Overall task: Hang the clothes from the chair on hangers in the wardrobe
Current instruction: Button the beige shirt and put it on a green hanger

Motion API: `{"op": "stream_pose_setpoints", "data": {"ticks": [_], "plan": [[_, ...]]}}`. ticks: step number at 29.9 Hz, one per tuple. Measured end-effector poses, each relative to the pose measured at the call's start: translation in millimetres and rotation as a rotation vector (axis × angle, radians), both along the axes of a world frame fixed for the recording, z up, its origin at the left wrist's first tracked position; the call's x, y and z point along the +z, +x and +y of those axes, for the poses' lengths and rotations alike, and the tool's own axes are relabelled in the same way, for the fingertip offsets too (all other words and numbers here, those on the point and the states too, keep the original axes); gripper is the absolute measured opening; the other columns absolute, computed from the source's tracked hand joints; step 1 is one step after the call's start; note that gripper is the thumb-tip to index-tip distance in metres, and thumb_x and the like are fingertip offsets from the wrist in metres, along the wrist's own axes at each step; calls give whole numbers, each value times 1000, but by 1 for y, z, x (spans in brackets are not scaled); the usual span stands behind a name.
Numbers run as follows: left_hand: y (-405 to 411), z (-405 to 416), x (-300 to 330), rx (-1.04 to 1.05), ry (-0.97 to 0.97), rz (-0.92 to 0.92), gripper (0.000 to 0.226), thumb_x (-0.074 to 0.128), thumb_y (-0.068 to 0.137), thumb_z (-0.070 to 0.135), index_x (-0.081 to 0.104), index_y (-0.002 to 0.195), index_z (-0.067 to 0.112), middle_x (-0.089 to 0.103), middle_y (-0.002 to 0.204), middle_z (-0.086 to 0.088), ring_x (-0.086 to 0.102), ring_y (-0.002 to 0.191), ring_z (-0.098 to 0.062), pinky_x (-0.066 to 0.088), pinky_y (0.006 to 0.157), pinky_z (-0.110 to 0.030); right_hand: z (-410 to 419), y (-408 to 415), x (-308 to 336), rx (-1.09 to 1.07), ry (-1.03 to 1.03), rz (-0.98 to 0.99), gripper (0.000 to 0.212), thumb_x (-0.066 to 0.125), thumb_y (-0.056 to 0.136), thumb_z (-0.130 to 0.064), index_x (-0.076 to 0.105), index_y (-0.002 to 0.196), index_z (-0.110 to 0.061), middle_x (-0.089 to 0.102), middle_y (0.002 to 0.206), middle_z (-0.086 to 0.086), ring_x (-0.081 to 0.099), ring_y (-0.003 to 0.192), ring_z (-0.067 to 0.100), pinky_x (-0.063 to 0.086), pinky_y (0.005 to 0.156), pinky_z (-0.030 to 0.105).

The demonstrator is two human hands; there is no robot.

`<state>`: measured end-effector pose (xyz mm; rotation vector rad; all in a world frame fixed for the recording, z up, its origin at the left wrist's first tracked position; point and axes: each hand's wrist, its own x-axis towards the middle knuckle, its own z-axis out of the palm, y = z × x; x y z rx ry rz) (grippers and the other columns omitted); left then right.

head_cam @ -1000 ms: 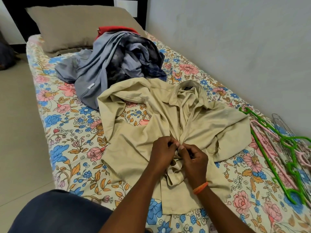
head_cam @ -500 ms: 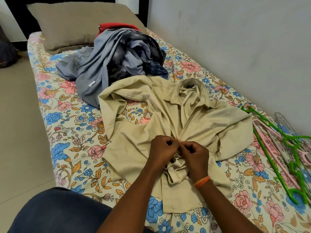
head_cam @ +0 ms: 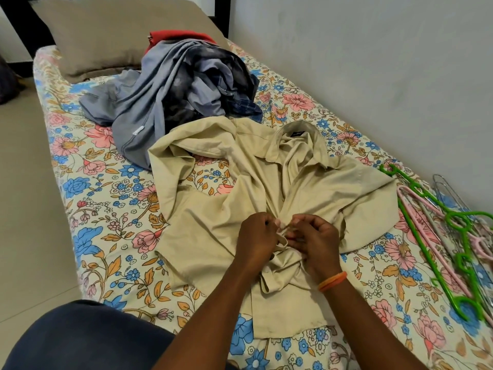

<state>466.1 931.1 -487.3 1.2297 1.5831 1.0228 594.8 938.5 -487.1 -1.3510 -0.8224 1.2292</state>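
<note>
While my left hand (head_cam: 256, 237) and right hand (head_cam: 313, 243) pinch the crumpled beige cotton shirt (head_cam: 266, 188) placket, I should keep both edges aligned (button hidden).

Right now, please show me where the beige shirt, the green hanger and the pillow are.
beige shirt (head_cam: 202, 231), head view, on its left front panel.
green hanger (head_cam: 424, 237), head view, on its long straight arm.
pillow (head_cam: 106, 30), head view, on its middle.
</note>
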Motion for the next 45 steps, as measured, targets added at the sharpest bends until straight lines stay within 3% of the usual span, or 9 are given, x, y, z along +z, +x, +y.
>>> {"op": "stream_pose_setpoints", "data": {"ticks": [3,7,10,16,20,24,28,37,45], "plan": [[4,-2,-13,-106,168,455,19,51,96,30,62,87,16,61,93,-3,61,85,-21,51,75,-42,20,0,12,-105,139,-359,9,71,87,-9,68,82,-3,64,61,6,57,49,10,48,52,21],[6,5,-16,-164,348,884,17,62,90,31,65,95,14,56,102,-7,53,91,-29,48,69,-41,59,-6,14,-18,99,-725,29,84,72,-41,66,75,-19,67,67,-5,64,63,9,49,64,23],[4,12,-13,-175,478,1005,19,63,81,32,65,90,16,56,114,-7,51,98,-28,44,71,-40,74,-3,1,13,74,-800,28,79,71,-24,57,57,-14,58,52,-1,55,53,18,45,60,32],[8,39,1,-225,456,926,21,51,77,36,55,69,16,60,70,-1,55,84,-26,38,73,-40,47,7,-26,-197,93,-456,34,77,81,-16,57,54,-8,56,48,5,53,47,20,45,52,34],[21,54,7,-244,262,1073,31,60,87,27,50,113,15,68,88,-5,63,89,-29,37,73,-38,42,2,-30,-321,132,-217,11,75,87,-12,71,80,-5,70,71,18,65,59,23,58,56,29],[16,68,-8,-73,127,822,7,54,90,18,58,95,17,68,91,-6,65,89,-32,40,66,-35,48,1,-33,-359,87,-78,12,72,89,-8,66,95,0,70,72,16,68,60,29,58,55,31],[13,71,-22,16,140,645,23,51,96,27,70,88,18,62,94,-4,63,85,-25,46,68,-35,47,-4,-31,-350,116,-86,4,69,92,-7,66,90,-8,69,69,11,67,53,18,57,51,27],[12,61,-8,107,74,134,12,63,84,27,69,73,27,67,73,13,65,73,-5,56,72,-38,37,-11,-42,-232,471,-653,2,72,87,-6,71,89,-6,66,84,2,62,81,2,47,74,16],[0,35,-14,-6,195,143,12,63,89,24,71,81,24,69,80,12,64,78,-2,54,77,-33,17,-16,-41,-115,528,-731,6,73,87,-1,75,90,-5,65,83,3,62,77,6,47,71,17]]}}
